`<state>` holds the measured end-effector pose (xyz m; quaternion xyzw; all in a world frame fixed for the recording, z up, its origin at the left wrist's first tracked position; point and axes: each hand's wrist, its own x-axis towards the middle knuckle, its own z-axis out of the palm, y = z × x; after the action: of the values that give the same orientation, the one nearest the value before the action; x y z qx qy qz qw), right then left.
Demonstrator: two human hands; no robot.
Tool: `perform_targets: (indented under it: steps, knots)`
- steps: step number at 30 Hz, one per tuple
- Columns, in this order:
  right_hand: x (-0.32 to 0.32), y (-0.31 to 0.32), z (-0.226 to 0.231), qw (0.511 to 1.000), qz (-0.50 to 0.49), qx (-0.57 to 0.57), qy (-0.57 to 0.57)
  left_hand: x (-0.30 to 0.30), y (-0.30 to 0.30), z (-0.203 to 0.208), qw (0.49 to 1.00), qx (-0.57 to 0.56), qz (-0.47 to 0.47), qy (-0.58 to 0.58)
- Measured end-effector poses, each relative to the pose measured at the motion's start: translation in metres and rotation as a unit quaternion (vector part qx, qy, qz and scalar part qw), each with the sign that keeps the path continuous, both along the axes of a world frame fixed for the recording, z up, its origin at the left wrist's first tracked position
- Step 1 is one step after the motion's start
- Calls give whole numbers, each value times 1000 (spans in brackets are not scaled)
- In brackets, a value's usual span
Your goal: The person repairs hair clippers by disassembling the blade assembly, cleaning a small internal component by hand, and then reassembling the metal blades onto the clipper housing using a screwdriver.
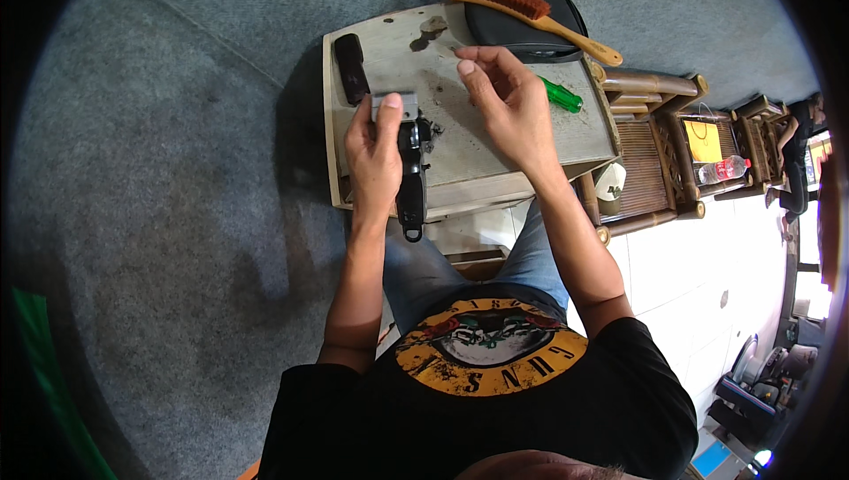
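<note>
My left hand point(373, 157) is wrapped round a black and silver device point(412, 184), which looks like a hair clipper with its inside bared and a hanging loop at its lower end. The thumb presses on its silver top. Raised over the wooden table top, my right hand point(511, 104) brings thumb and forefinger together near a tiny dark bit that I cannot make out. Left of the device lies a long dark casing point(351, 69). A screwdriver with a green handle point(561, 95) lies beyond my right hand, partly hidden by it.
A brush with reddish bristles and a wooden handle point(566, 30) rests across a black zipped case point(508, 33) at the table's far edge. Dark stains and crumbs mark the table top point(398, 46). Bamboo seats point(637, 157) stand to the right, with a bottle point(723, 170) on one.
</note>
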<state>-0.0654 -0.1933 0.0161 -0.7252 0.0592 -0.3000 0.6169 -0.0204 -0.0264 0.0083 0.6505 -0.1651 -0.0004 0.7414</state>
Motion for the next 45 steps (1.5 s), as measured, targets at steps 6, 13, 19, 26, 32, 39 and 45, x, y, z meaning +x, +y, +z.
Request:
perform_targets:
  steps: [6, 13, 19, 26, 32, 39, 45]
  knots:
    - [-1, -12, -13, 977, -72, -202, 9, 9, 12, -7, 990, -101, 32, 95]
    - [7, -11, -22, 930, -57, -363, 6, 5, 10, -6, 998, -47, -7, 47]
    - [17, -2, -19, 904, -56, -424, 8, 4, 10, -7, 1000, -11, -17, 9]
    - [22, -3, -26, 913, -60, -404, -17, -2, 5, -1, 999, 30, -28, -8]
    - [7, 3, -10, 994, 15, -110, -10, -1, 1, -2, 999, 22, -27, -4]
    - [-21, 25, 19, 989, 82, -117, -25, 2, 5, -6, 998, 54, -18, 2]
    - [-17, 31, 13, 989, 50, -135, -34, 4, 4, -8, 998, 59, -12, -11]
